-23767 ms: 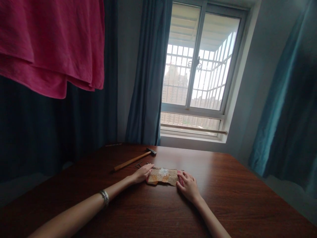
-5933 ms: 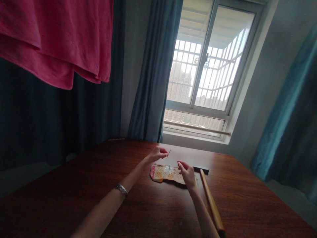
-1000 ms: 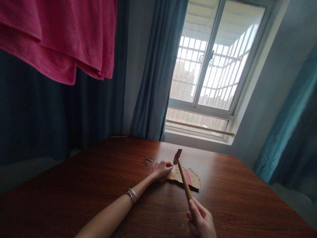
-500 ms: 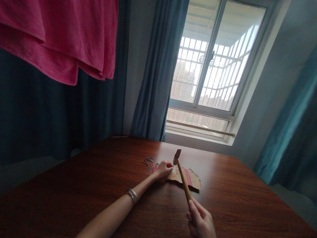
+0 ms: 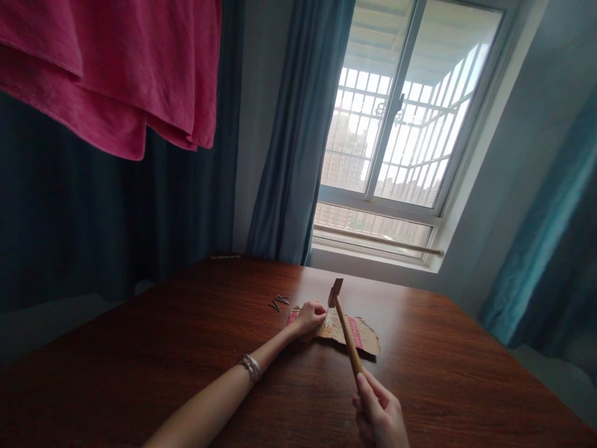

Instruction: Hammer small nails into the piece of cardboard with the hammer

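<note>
My right hand (image 5: 380, 407) is wrapped around the lower end of the wooden handle of a hammer (image 5: 349, 344). Its head is held just above and to the right of my left fingertips. With thumb and forefinger pinched together, my left hand (image 5: 311, 318) holds a thin nail, mostly hidden by the fingers, over a piece of cardboard (image 5: 370, 339). The cardboard is brown with pink bands and dark specks, its edges ragged, and it lies flat beneath the hammer. Several loose nails (image 5: 280, 302) lie on the table left of it.
A dark reddish wooden table (image 5: 186, 336) spreads beneath both hands. Behind it stand a barred window (image 5: 387, 143) and a blue curtain (image 5: 291, 155). A pink cloth (image 5: 140, 81) hangs at the upper left, above the table.
The hammer head has risen very slightly, and my right hand has shifted a touch. My left hand stays in place at the cardboard.
</note>
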{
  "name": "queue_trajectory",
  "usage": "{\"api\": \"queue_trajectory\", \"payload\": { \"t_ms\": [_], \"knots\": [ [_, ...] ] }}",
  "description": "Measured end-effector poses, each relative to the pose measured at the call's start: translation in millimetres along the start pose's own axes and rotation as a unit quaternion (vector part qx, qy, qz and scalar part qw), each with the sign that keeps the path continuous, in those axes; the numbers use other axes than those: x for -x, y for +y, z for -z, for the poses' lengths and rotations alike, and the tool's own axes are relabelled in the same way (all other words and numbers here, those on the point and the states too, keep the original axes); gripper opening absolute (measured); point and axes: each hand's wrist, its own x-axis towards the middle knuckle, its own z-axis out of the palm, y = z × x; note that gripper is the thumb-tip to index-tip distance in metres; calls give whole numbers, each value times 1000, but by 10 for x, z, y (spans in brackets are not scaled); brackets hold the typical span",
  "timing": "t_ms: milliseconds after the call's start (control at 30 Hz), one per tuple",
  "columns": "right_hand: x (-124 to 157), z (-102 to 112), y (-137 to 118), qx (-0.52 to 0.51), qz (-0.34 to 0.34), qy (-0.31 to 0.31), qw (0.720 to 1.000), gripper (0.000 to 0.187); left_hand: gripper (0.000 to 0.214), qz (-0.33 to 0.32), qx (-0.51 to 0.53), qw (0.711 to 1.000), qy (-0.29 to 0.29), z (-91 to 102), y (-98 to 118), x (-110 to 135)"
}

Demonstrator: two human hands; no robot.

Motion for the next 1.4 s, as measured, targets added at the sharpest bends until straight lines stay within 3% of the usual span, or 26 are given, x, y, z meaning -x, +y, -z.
{"api": "queue_trajectory", "payload": {
  "t_ms": [933, 1400],
  "knots": [
    [-56, 46, 41, -3, -17, -14, 1000, 77, 15, -5, -33, 999, -4, -63, -72, -22],
    [51, -1, -77, -15, -28, -19, 999, 72, 13, -11, -51, 999, -3, -68, -94, -26]
  ]
}}
